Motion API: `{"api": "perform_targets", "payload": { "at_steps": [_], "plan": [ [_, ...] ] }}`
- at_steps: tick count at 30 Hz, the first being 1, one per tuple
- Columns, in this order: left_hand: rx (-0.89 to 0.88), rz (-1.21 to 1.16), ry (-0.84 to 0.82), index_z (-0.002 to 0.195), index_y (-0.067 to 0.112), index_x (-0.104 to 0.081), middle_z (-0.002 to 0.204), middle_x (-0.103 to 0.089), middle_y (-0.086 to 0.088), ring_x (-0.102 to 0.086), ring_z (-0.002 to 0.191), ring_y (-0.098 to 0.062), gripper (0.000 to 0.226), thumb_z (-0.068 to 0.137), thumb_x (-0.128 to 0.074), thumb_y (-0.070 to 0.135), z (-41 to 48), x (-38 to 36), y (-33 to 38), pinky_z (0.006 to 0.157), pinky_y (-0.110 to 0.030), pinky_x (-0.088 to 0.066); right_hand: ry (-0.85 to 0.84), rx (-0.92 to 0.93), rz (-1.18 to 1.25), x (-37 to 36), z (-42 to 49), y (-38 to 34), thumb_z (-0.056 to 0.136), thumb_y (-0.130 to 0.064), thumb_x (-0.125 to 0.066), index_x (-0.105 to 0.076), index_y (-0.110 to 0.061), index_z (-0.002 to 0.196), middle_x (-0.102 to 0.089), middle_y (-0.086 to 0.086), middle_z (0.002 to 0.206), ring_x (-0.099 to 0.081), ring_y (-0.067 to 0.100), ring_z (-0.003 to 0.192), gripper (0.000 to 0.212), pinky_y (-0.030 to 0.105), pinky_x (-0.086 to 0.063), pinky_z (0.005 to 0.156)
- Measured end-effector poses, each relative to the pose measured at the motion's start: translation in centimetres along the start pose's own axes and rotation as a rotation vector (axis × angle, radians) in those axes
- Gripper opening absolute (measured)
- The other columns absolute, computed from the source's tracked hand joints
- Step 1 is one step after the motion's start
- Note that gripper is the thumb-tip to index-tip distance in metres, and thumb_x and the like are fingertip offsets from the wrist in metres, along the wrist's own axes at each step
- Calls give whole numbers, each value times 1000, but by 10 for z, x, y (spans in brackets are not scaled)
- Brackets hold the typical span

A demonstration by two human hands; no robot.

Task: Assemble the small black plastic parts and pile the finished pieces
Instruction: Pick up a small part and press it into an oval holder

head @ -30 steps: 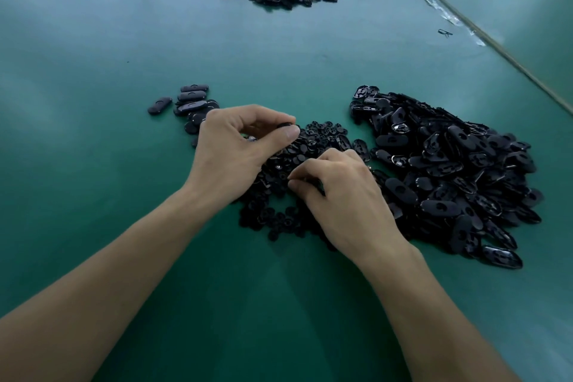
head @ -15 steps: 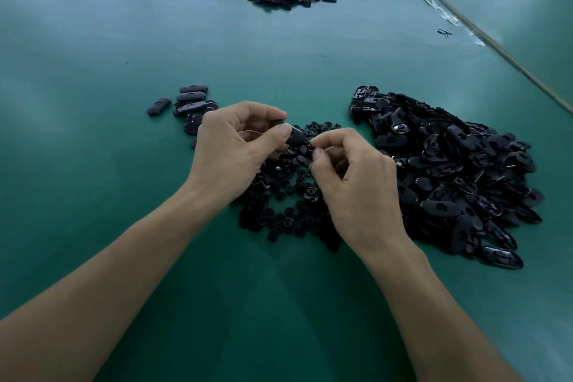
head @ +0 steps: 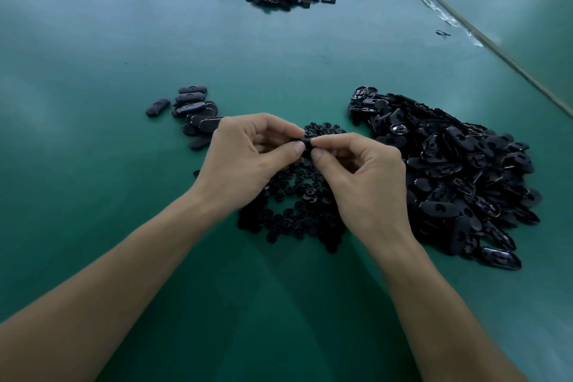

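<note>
Green tabletop (head: 93,56) all round; the black part (head: 306,144) sits pinched between left hand (head: 248,161) and right hand (head: 362,177), above the round-piece scatter (head: 297,205) (shell heap (head: 459,177) right, finished pile (head: 193,108) left). Best press squarely, fingertips steady.

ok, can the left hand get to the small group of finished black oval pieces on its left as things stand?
Probably yes. The finished black oval pieces lie just beyond the left hand on open green table, nothing between them. But both hands pinch a small black plastic part, so the right hand must release first.
</note>
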State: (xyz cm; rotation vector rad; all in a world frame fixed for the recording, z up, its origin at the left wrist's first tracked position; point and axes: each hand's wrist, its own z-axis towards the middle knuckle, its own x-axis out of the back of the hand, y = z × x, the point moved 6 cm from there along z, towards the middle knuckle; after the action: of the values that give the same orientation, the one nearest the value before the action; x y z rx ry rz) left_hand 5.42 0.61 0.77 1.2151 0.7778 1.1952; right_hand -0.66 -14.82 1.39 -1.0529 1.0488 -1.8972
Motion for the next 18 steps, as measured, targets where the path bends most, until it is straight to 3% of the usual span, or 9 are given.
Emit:
{"api": "perform_targets", "payload": {
  "at_steps": [7,13,18],
  "plan": [
    [4,-19,-57,85,16,-74,78,-77,1,-71,72,-7,25,78,-79,-8,-2,-6,2,71,-18,-56,9,-63,11,0,0,7,84,-12,-79,-74,-25,82,-74,-11,76,-71,4,73,14,26,-58,75],
    [-4,13,-61,86,15,-73,78,-76,2,-71,73,-7,23,80,-78,-7,-3,-6,2,73,-19,-57,-12,-63,39,-2,0,8,84,-11,-79,-75,-27,79,-73,-13,73,-65,0,66,17,14,-49,66],
    [-1,29,-55,86,17,-74,78,-76,1,-71,73,-8,24,80,-78,-6,-4,-7,1,75,-22,-58,-8,-85,36,-3,-1,10,86,-11,-77,-77,-23,84,-74,-10,75,-69,4,70,12,21,-54,70]
  ]
}}
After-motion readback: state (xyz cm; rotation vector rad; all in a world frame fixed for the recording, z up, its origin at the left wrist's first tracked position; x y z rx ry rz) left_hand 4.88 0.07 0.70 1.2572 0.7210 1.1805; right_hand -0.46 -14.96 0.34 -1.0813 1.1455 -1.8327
